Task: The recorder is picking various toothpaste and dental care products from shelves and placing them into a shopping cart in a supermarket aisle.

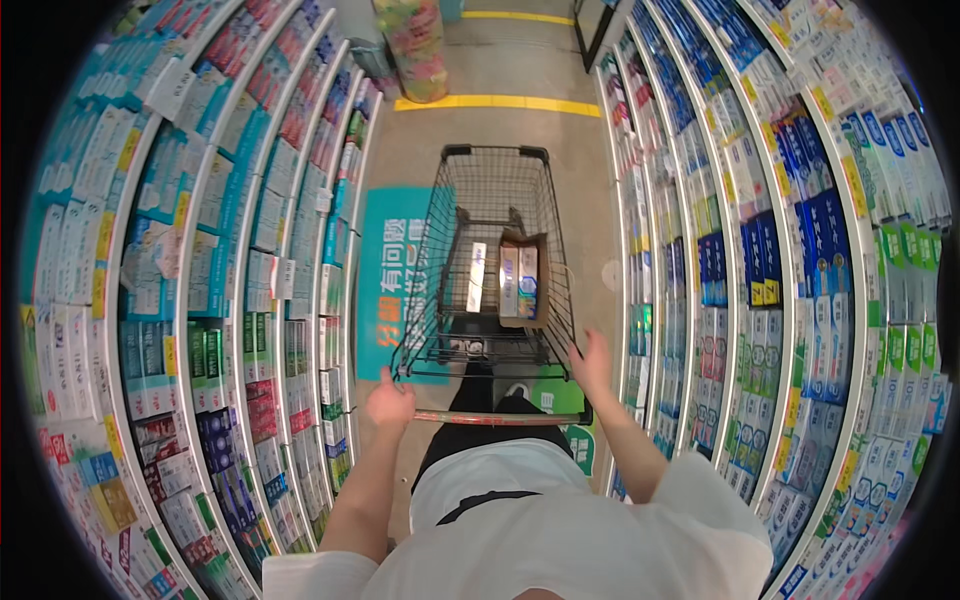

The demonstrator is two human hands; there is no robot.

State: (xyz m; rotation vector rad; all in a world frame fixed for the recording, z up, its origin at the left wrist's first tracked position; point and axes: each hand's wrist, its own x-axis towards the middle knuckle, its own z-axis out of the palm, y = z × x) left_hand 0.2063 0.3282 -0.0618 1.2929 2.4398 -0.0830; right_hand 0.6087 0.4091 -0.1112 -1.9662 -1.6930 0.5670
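A black wire shopping cart stands before me in a shop aisle. My left hand is closed around the left end of its push handle. On the right, my right hand holds the rear corner of the basket's side rim, its thumb towards the inside. Inside the basket sits an open cardboard carton packed with several boxes. A slim white box lies apart from it, to the left.
Shelves of boxed goods line the left side; more shelves rise close on the right. A teal floor sticker bears writing. Ahead, a yellow floor stripe crosses the aisle near a colourful column-shaped display.
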